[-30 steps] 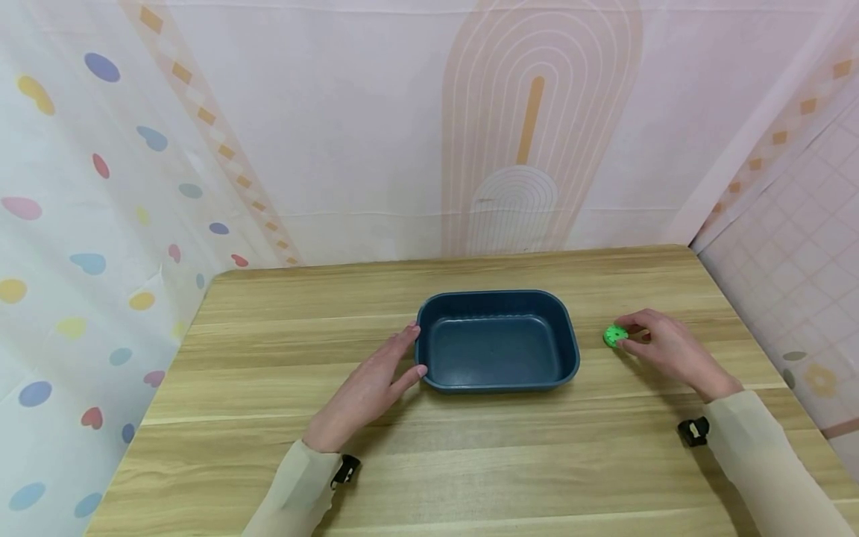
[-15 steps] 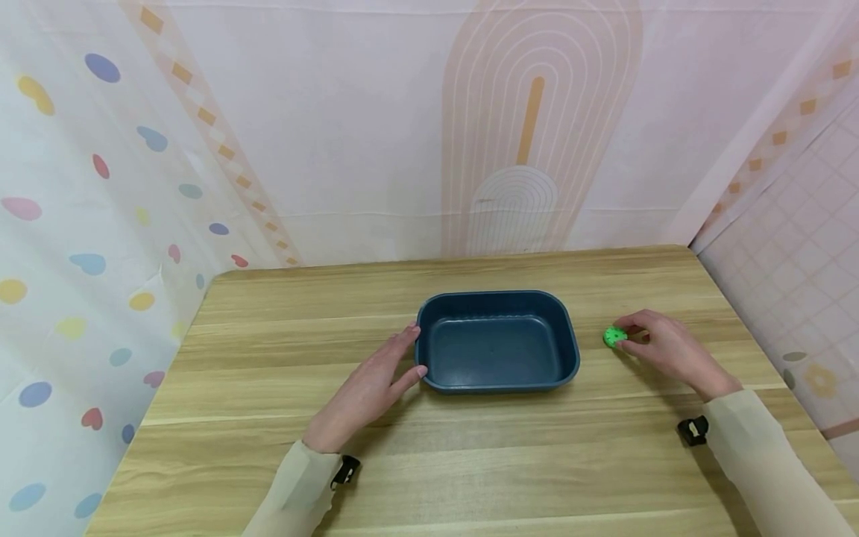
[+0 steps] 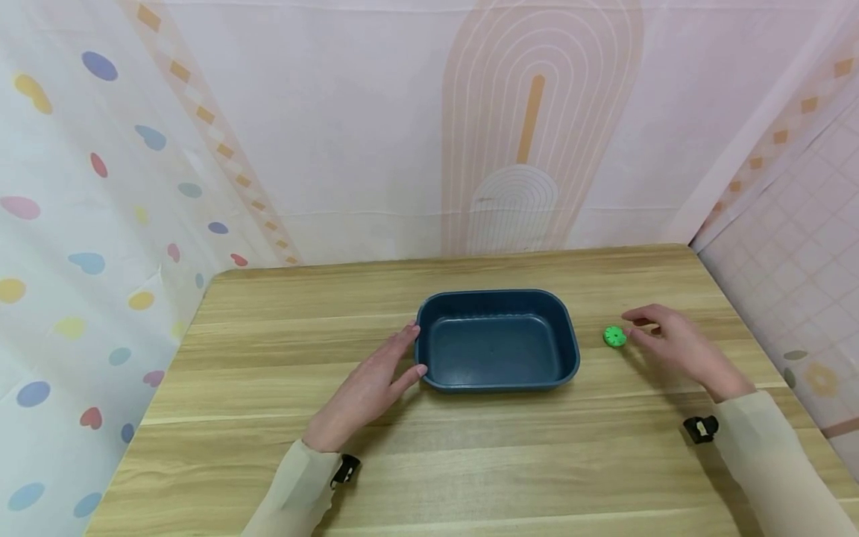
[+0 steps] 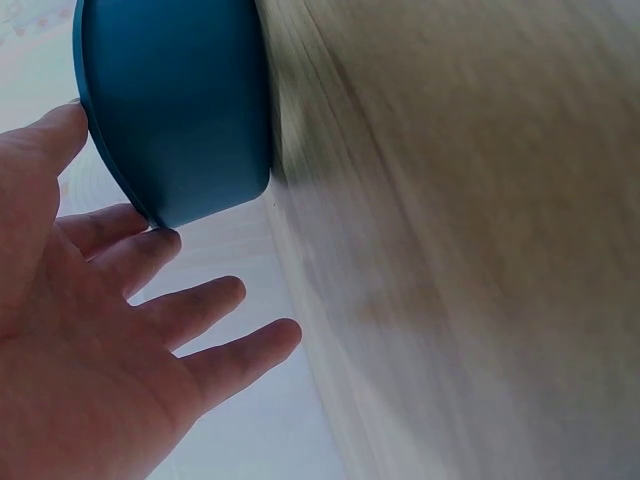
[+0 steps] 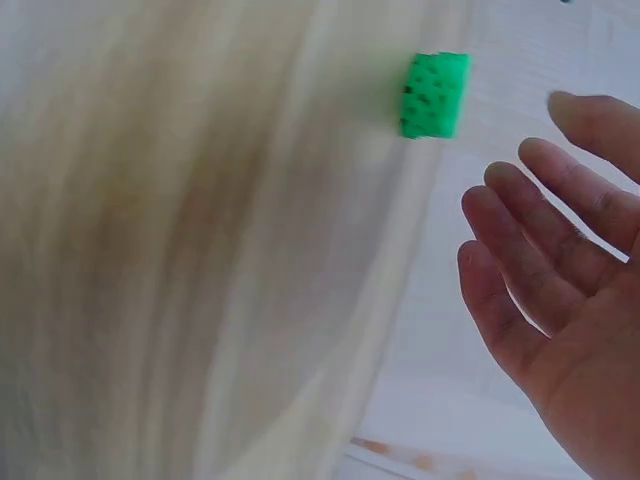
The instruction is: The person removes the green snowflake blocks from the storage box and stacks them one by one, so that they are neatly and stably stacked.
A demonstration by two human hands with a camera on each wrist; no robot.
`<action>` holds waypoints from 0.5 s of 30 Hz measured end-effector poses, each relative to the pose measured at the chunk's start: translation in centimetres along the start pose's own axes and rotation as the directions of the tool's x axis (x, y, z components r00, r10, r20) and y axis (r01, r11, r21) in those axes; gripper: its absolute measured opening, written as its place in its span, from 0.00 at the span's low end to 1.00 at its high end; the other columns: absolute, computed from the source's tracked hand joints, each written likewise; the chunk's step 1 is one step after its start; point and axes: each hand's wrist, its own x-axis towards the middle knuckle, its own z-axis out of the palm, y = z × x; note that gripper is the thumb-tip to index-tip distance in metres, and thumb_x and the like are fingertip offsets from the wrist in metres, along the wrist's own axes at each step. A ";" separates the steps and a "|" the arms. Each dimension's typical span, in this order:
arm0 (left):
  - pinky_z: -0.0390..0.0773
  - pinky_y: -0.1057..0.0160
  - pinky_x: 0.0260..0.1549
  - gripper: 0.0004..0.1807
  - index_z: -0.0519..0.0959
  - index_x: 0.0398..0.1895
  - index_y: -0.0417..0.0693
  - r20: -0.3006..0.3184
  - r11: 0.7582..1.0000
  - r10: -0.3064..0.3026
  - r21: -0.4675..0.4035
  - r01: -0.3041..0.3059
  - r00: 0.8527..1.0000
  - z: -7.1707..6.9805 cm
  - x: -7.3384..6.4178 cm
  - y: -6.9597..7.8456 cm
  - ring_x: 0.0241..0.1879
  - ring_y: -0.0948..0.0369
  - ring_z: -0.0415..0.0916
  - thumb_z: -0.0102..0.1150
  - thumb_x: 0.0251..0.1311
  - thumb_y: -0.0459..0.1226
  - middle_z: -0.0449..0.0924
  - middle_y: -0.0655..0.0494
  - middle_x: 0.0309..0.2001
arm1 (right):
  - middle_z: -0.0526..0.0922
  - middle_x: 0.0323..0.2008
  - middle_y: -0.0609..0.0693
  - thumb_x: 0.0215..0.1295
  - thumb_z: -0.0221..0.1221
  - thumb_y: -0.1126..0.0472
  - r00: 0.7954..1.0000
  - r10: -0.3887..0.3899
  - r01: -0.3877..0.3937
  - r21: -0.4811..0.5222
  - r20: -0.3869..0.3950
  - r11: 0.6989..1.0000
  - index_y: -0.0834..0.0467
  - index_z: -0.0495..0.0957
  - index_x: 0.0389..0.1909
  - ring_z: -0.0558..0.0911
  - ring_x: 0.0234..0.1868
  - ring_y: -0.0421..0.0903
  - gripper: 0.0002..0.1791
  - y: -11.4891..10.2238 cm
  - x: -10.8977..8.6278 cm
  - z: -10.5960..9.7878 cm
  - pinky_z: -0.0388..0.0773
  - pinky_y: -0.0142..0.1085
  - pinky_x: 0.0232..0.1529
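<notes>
A dark blue rectangular tub (image 3: 493,350) stands on the wooden table, its inside bare. My left hand (image 3: 365,391) touches the tub's left rim with fingertips and thumb, the fingers spread; the left wrist view shows the same hand (image 4: 110,300) with two fingers and the thumb at the rim. To the right of the tub lies a small round green piece (image 3: 614,336) with dark holes in its top; its exact kind cannot be told. Just right of it my right hand (image 3: 678,347) hovers with relaxed fingers, apart from the green piece (image 5: 434,95) in the right wrist view.
The wooden table (image 3: 268,388) reaches back to a patterned cloth (image 3: 362,134) hanging behind it. More cloth hangs along the left and right sides. Each wrist carries a small black device, such as the strap (image 3: 701,429) on the right.
My right hand has let go of the green piece and drawn back slightly to the right, its fingers parting. The piece stays on the table. My left hand and the tub have kept still.
</notes>
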 end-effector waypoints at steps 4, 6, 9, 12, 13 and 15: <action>0.62 0.40 0.72 0.39 0.55 0.83 0.48 -0.004 1.000 -0.003 0.004 0.003 1.000 0.0 0.0 0.0 0.79 0.46 0.54 0.51 0.78 0.54 0.52 0.47 0.82 | 0.81 0.56 0.71 0.79 0.57 0.61 0.997 -0.040 0.039 -0.019 -0.066 0.999 0.72 0.78 0.59 0.80 0.55 0.69 0.19 -0.5 -0.4 -0.6 0.78 0.64 0.52; 0.62 0.40 0.72 0.39 0.55 0.83 0.47 -0.010 1.000 0.000 0.005 0.000 1.000 0.0 0.0 0.0 0.79 0.46 0.54 0.51 0.78 0.54 0.52 0.47 0.82 | 0.81 0.57 0.71 0.80 0.56 0.60 0.994 -0.052 0.050 -0.027 -0.091 0.998 0.70 0.78 0.60 0.80 0.55 0.70 0.19 -0.8 -0.5 -0.8 0.77 0.65 0.52; 0.62 0.40 0.72 0.39 0.55 0.83 0.47 -0.015 1.000 0.003 0.001 -0.003 1.000 0.0 0.0 0.0 0.79 0.46 0.54 0.51 0.78 0.54 0.52 0.47 0.82 | 0.81 0.57 0.70 0.81 0.55 0.59 0.989 -0.080 0.076 -0.037 -0.126 0.996 0.69 0.78 0.61 0.81 0.54 0.72 0.20 -1.3 -0.7 -0.7 0.78 0.67 0.51; 0.62 0.41 0.72 0.39 0.56 0.83 0.47 -0.014 1.000 0.005 -0.001 -0.005 1.000 0.0 -0.2 0.1 0.79 0.47 0.54 0.51 0.78 0.55 0.52 0.48 0.82 | 0.81 0.59 0.69 0.81 0.55 0.58 0.983 -0.093 0.090 -0.029 -0.156 0.996 0.68 0.77 0.63 0.80 0.56 0.71 0.20 -2.1 -1.2 -0.4 0.78 0.68 0.49; 0.62 0.41 0.72 0.39 0.56 0.83 0.47 -0.012 1.000 0.006 0.005 -0.006 1.000 0.0 -0.2 0.1 0.79 0.46 0.54 0.51 0.78 0.55 0.51 0.48 0.82 | 0.80 0.60 0.69 0.81 0.55 0.58 0.980 -0.106 0.101 -0.037 -0.169 0.994 0.68 0.77 0.63 0.80 0.57 0.70 0.20 -2.4 -1.3 -0.2 0.79 0.67 0.49; 0.63 0.41 0.72 0.39 0.55 0.83 0.47 -0.014 1.000 0.008 0.014 -0.008 1.000 -0.1 -0.3 0.2 0.79 0.47 0.54 0.51 0.78 0.55 0.50 0.48 0.82 | 0.79 0.62 0.67 0.80 0.55 0.58 0.973 -0.124 0.118 -0.041 -0.193 0.992 0.67 0.76 0.65 0.79 0.60 0.69 0.21 -3.3 -1.4 0.1 0.79 0.66 0.49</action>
